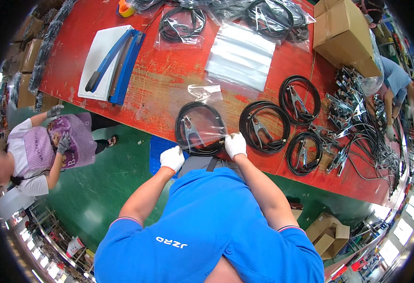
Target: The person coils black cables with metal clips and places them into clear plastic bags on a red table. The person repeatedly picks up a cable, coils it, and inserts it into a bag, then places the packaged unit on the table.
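1. Near the centre of the frame, a clear bag (216,123) lies at the near edge of the red table (157,111), around a black cable coil (180,123) with a metal clamp (191,132) inside its ring.
2. The right hand (236,145), white-gloved, is at the bag's right side; its fingers pinch the film, which is drawn into creases toward them.
3. The left hand (172,159), also gloved, is beside the bag's lower left, fingers curled; I cannot tell whether they grip film.
4. Just right of centre lie three loose coils (241,123), each with a clamp.
5. Above centre is a stack of clear bags (240,56); bagged coils (182,23) lie along the top of the frame.
6. Upper left: a blue paper cutter (130,66) with white sheets.
7. Upper right: a cardboard box (344,35), with a heap of clamps and cables (353,111) below it.
8. Co-workers appear at far left (70,141) and far right (396,78).
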Available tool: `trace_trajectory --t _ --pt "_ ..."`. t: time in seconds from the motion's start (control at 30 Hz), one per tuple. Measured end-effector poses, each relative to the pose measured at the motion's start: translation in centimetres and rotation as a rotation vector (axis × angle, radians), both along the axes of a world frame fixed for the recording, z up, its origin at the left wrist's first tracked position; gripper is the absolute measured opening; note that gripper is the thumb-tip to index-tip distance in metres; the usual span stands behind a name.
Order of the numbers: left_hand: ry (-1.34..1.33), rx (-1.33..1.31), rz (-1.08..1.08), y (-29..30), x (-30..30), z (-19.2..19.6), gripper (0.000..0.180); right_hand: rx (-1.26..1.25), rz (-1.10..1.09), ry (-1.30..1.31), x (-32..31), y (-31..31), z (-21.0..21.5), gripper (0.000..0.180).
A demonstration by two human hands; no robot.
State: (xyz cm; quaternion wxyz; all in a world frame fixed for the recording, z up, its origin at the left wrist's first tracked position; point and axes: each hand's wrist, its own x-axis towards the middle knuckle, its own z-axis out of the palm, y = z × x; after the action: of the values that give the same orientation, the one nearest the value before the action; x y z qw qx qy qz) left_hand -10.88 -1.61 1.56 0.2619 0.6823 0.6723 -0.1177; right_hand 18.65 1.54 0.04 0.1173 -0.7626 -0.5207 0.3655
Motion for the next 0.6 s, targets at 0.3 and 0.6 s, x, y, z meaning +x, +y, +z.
trace_trajectory --t 0.3,0.6 --pt "-0.208 -0.151 0.100 0.3 0.3 3.2 0.037 -0.294 -0.289 0.620 0.5 -4.0 0.9 0.027" --pt "-0.718 -0.476 0.735 5.8 0.2 13.4 0.020 -0.091 -0.094 0.534 1.9 -0.8 10.7 0.034"
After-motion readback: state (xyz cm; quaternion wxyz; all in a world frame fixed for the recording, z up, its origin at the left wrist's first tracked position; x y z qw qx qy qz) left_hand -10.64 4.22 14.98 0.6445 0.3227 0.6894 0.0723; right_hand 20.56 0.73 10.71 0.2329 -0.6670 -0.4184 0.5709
